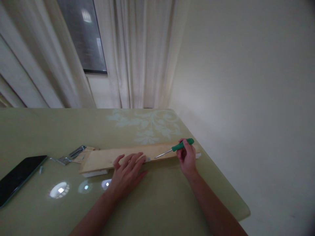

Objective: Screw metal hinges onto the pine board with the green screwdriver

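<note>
A long pale wooden board (103, 158) lies across the table, raised on white blocks (95, 173) at its ends. My left hand (129, 172) rests on the board's near edge with its fingers spread. Just beside those fingertips a small metal piece (147, 159) shows on the edge, partly covered by the hand. My right hand (187, 159) grips a screwdriver (183, 144) by its green handle, near the board's right end. The screwdriver's shaft slants down to the left, its tip close to the metal piece; whether it touches the board I cannot tell.
The glossy table (172, 203) has a pale floral pattern and its right edge runs beside the wall (246, 98). At left lie a black phone (22, 175), a small pale screw-like piece (40, 169) and metal hardware (71, 155). Curtains (137, 55) hang behind.
</note>
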### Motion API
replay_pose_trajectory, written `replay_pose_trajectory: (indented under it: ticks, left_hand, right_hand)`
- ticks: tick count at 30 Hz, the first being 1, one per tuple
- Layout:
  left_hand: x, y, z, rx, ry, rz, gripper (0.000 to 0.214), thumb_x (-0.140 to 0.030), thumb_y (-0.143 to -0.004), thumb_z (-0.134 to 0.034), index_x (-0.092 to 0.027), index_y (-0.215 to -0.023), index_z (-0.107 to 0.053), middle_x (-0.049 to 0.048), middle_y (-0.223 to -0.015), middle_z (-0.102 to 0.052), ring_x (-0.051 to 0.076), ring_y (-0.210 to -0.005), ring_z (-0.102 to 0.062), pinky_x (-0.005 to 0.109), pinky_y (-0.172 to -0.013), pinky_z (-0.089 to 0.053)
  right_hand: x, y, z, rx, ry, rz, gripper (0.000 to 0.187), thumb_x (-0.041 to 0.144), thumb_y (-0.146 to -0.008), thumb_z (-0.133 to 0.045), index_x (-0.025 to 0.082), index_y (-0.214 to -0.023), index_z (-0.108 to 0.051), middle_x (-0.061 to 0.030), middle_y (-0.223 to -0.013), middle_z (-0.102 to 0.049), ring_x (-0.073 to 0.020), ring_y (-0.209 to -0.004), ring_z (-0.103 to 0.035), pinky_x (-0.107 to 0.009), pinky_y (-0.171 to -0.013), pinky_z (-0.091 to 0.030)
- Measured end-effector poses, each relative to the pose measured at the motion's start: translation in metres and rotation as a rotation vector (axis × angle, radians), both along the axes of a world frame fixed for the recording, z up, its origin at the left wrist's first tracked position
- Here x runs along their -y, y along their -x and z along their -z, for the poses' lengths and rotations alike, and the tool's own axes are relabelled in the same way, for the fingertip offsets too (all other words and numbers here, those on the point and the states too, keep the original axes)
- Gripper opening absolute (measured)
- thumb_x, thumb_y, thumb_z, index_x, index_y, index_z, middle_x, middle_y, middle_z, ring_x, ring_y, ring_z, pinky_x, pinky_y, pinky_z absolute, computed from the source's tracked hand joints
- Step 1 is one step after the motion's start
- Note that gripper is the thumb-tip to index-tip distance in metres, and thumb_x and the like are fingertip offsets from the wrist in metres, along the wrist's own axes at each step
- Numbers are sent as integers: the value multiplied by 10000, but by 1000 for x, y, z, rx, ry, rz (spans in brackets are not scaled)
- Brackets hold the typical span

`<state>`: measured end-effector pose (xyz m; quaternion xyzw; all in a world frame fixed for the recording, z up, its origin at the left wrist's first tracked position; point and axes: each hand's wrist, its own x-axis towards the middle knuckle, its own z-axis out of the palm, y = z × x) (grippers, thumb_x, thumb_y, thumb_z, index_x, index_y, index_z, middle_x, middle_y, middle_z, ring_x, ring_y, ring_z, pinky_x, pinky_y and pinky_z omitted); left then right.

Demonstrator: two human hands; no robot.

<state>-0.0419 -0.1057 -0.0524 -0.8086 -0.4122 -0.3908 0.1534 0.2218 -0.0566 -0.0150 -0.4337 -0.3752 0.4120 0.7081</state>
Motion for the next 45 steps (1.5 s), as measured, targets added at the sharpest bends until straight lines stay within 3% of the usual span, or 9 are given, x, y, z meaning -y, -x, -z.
replay_pose_trajectory:
  ticks: [5, 9, 12, 15, 20, 29, 36, 45]
  left_hand:
    - [-11, 9, 1, 7, 11, -43, 198, -352, -1068, -615, -236, -1208, -694, 56, -1220, -811, 252, -1127, -745, 491, -1166, -306]
    - [-14, 19, 5, -35, -6, -34, 216, -319, -1078, -582, -204, -1228, -686, 87, -1251, -799, 268, -1132, -744, 453, -1064, -436]
    - [-15, 23, 7, -53, -32, -7, 230, -288, -1061, -612, -199, -1262, -683, 93, -1290, -785, 279, -1190, -725, 454, -1071, -467]
    - [-13, 24, 8, -60, -37, 18, 224, -237, -1046, -634, -204, -1259, -693, 80, -1313, -777, 279, -1230, -708, 462, -1101, -476]
    - [-10, 25, 9, -39, 0, 23, 234, -230, -1031, -665, -209, -1261, -704, 79, -1294, -783, 270, -1210, -713, 446, -1087, -503]
    - [-9, 23, 2, -13, 20, 8, 162, -240, -1031, -675, -224, -1184, -727, 70, -1226, -795, 254, -1162, -712, 408, -1041, -508]
    - [-6, 23, -2, -28, 41, -2, 171, -228, -1026, -673, -235, -1190, -721, 65, -1232, -797, 261, -1163, -718, 407, -1024, -515]
    - [-6, 23, 0, -33, 75, -21, 163, -239, -1037, -661, -233, -1190, -718, 61, -1224, -794, 254, -1174, -706, 398, -1019, -504]
  right_hand:
    - [7, 4, -11, 97, -101, -11, 437, 645, -879, -717, 255, -977, -548, 142, -445, -435, -81, -322, -319, -170, -306, -216]
    - [7, 23, -54, 284, -200, -133, 361, 524, -873, -798, 236, -959, -598, 92, -615, -522, -72, -447, -414, -189, -420, -307]
    - [-1, 50, -94, 866, -242, -361, 243, 439, -947, -728, 240, -957, -588, 63, -645, -553, -114, -553, -490, -227, -536, -353]
    - [-11, 78, -116, 1138, -221, -366, 227, 453, -981, -645, 236, -967, -580, 56, -636, -536, -135, -573, -504, -256, -588, -331]
    - [-19, 100, -111, 1257, -249, -387, 264, 482, -988, -605, 237, -1085, -591, 41, -673, -556, -162, -622, -523, -270, -615, -296]
    - [-13, 98, -110, 1297, -248, -451, 301, 493, -1011, -563, 233, -1162, -584, 49, -651, -544, -162, -592, -511, -276, -592, -271]
    - [-8, 93, -117, 1215, -283, -407, 267, 485, -1003, -578, 238, -1104, -581, 55, -621, -545, -151, -558, -495, -267, -581, -288]
    - [-16, 99, -103, 1249, -292, -455, 284, 465, -997, -583, 227, -1152, -584, 51, -651, -529, -152, -580, -494, -272, -581, -269]
